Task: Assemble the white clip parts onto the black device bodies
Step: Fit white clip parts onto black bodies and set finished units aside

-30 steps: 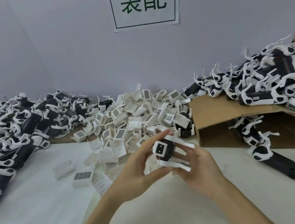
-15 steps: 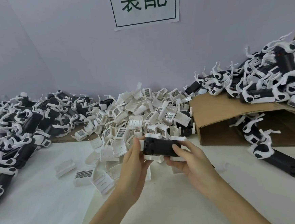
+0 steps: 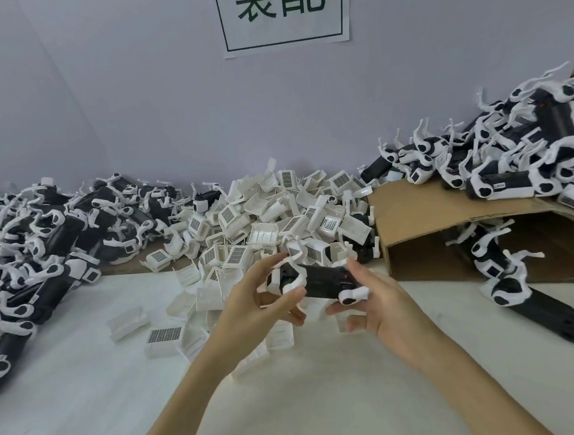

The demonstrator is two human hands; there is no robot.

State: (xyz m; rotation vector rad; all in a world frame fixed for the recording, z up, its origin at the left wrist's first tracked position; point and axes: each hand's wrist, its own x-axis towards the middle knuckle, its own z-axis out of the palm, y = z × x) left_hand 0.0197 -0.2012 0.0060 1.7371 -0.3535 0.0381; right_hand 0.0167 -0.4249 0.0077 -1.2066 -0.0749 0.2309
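Black device body (image 3: 321, 280) lies level between your two hands, held above the middle of the white bench (image 3: 70, 406), just in front of the heap of loose white clip parts (image 3: 262, 226). Your left hand (image 3: 254, 305) pinches its left end, where a white clip (image 3: 278, 279) sits. Your right hand (image 3: 385, 302) supports the other end on fingers that look loosely curled; how firmly they grip I cannot tell.

The risks, as I judge them: that light hold could let the body slip and fall onto the bench, and a clip pressed on crooked might not seat.

Finished units (image 3: 34, 251) pile along the bench's left edge and on a cardboard box (image 3: 433, 212) at the right. A paper sign (image 3: 283, 11) hangs on the pale wall behind.
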